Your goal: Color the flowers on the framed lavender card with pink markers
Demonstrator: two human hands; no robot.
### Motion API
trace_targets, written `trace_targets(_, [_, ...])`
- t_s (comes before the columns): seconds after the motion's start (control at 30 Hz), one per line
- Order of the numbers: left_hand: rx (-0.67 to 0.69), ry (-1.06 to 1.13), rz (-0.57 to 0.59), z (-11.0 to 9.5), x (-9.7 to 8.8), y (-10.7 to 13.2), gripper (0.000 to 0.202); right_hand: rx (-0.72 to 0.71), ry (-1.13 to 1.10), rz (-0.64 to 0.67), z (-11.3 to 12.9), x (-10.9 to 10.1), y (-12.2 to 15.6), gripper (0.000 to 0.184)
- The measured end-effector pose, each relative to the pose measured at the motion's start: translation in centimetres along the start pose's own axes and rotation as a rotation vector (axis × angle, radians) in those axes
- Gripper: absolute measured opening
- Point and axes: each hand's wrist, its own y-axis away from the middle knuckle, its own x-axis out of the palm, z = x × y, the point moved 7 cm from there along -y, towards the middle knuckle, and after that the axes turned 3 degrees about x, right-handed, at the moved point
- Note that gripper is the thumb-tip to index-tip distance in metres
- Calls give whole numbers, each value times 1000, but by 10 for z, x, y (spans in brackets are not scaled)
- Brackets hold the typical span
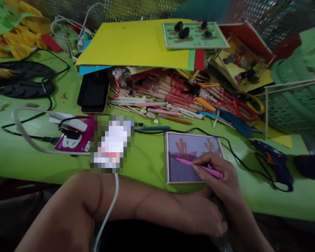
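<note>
My right hand (220, 175) pinches a pink marker (211, 170), its tip on a framed purple picture (181, 175) with brown plant-like shapes. The picture lies flat near the table's front edge, its lower right corner behind my hand. My left arm reaches across from the left. Below the picture, my left hand (204, 213) is curled closed beside my right wrist; whatever may be inside its fingers is hidden.
Left of the picture are a blurred-out lit phone (112, 143) on a white cable and a magenta power strip (76, 140). A glue gun (274, 161) lies right. Behind are sticks and pens (157, 105), yellow sheets (136, 42) and a green basket (294, 101).
</note>
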Motion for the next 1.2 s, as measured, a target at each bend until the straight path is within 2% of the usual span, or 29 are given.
trace_targets(0.1, [88, 73, -36, -7, -1, 0, 14, 13, -3, -18, 2, -1, -1, 4])
trace_targets(0.33, [64, 117, -62, -5, -2, 2, 15, 81, -66, -108, -3, -11, 2, 10])
trace_targets(0.53, [68, 126, -108, -6, -3, 3, 11, 82, -63, -137, -3, -13, 3, 12])
trace_targets(0.93, [94, 126, -104, -7, -2, 2, 4, 95, -83, -133, -8, -15, 5, 14])
trace_targets(1.2, [78, 102, -114, -8, 0, 2, 8, 95, -72, -127, -7, -13, 4, 10])
